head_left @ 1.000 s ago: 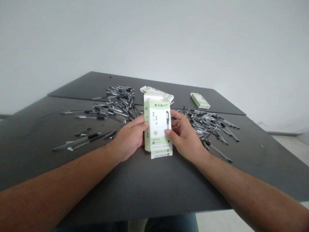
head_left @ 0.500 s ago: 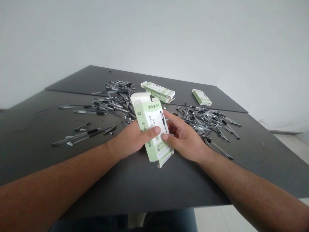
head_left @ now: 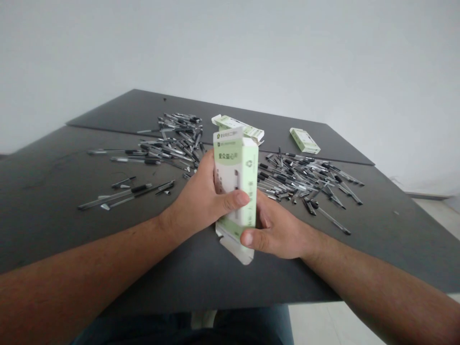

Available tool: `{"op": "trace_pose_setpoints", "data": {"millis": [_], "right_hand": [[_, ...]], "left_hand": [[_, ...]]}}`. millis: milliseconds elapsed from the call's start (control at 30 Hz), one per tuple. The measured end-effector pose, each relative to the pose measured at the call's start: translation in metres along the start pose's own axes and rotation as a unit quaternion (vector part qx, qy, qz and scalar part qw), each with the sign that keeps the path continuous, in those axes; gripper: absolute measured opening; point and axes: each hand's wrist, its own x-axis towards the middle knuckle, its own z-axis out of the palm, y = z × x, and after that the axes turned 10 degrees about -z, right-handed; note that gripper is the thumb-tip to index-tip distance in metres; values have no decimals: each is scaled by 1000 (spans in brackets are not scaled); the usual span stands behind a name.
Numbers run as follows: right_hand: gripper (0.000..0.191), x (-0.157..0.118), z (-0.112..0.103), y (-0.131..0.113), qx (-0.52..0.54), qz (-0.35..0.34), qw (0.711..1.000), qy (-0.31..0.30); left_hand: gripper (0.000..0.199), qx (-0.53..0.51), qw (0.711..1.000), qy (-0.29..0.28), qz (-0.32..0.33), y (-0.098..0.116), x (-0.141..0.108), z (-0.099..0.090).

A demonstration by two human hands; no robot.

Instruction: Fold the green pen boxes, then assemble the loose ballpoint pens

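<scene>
A green-and-white cardboard pen box stands nearly upright between my hands, above the near part of the table. My left hand is closed around its left side, thumb laid across the front. Gripping the lower right edge, my right hand has its thumb near the bottom corner and its fingers behind the box. An end flap hangs loose at the bottom, and another flap sticks up at the top. Whether anything is inside the box cannot be seen.
Loose black-and-clear pens lie heaped at the left, and another heap of pens spreads at the right. Behind are a second pen box with open flaps and a smaller-looking pen box. The dark table meets a pale wall.
Both hands have turned the box, so a green side panel now faces right and the loose bottom flap shows its white inside. My right hand has shifted lower on the box.
</scene>
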Motion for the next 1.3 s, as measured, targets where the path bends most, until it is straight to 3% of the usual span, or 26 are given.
{"op": "trace_pose_setpoints", "data": {"millis": [133,433,633,800,1100,1300], "right_hand": [[76,-2,2,-2,30,14,999,4],[59,4,-18,8,42,51,995,76],[53,4,-23,17,49,46,994,85],[41,7,-25,15,18,78,991,104],[42,2,-20,26,65,114,973,191],[50,7,-18,19,154,103,946,268]], "left_hand": [[95,24,999,27,-17,2,1,1],[70,90,995,25,-22,0,7,-5],[72,162,985,49,-36,4,7,-11],[72,178,983,25,-50,7,7,-12],[61,173,982,-4,-75,2,9,-12],[45,113,975,-126,-142,1,6,-10]]}}
